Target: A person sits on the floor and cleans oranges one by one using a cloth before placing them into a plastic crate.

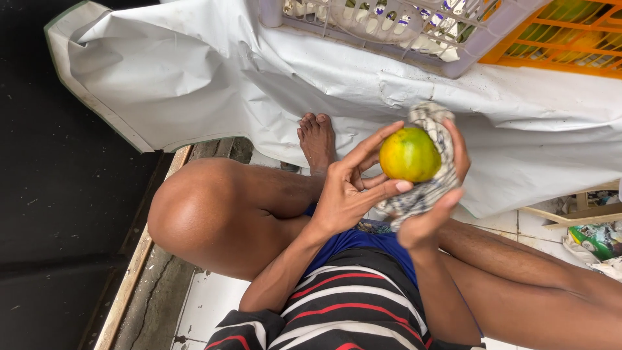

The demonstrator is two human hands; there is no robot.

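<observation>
Seen from above, seated on the ground with bare knees drawn up. Left hand [350,188] curled around a round green-and-yellow citrus fruit [409,154], fingers [372,144] spread over its left side and the thumb pressing at its lower edge; a loose, half-open grip, but clearly holding. Right hand [435,207] cupped behind and under the same fruit, with a patterned grey-and-white cloth [433,123] bunched between palm and fruit; fingers closed around the cloth, thumb pointing up at the right. Fruit held in the air between both hands, above the lap, wrapped at the back and right by the cloth.

Below the hands, blue shorts [363,240] and a striped shirt [350,298] in black, white and red. Beyond the fruit, one bare foot [316,139] resting at the edge of a white plastic sheet [214,71]. On that sheet, at the top, a pale lilac plastic crate [453,61] and just beside it an orange crate [570,39], touching or nearly so.
</observation>
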